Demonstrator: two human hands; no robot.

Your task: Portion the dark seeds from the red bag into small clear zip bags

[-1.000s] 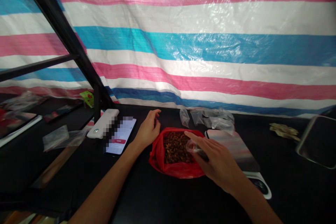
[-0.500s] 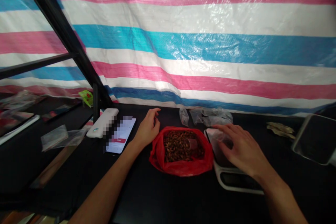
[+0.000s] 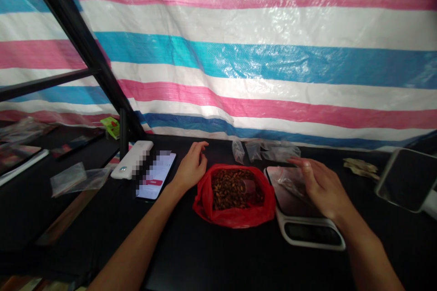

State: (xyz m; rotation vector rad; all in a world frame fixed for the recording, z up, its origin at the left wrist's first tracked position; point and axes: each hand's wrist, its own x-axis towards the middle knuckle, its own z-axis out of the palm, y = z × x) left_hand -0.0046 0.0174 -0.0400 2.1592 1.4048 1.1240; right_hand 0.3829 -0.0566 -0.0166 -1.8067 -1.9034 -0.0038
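Observation:
My left hand (image 3: 191,166) rests on the black table between the phone and the red bag, its fingers loosely extended and nothing in them. Brown seeds or grains (image 3: 227,188) fill the red plastic bag (image 3: 235,220), which stands with its mouth wide; a small clear cup (image 3: 248,186) sits among them. To the bag's right is a kitchen scale (image 3: 290,209) with a metal plate and a dark display. A small clear zip bag (image 3: 290,186) lies on the plate. Over the scale's right side is my right hand (image 3: 321,186), fingers apart; whether it touches the zip bag is unclear.
A lit phone (image 3: 159,177) and a white flat device (image 3: 133,159) lie at left. Several clear bags (image 3: 273,151) sit behind the scale. At right are a crumpled beige piece (image 3: 360,167) and a clear-edged dark container (image 3: 406,182). A striped tarp (image 3: 239,72) hangs behind the table.
My right hand has shifted right and turned, its thumb now raised, uncovering the zip bag and the scale's display. My left hand stays where it was.

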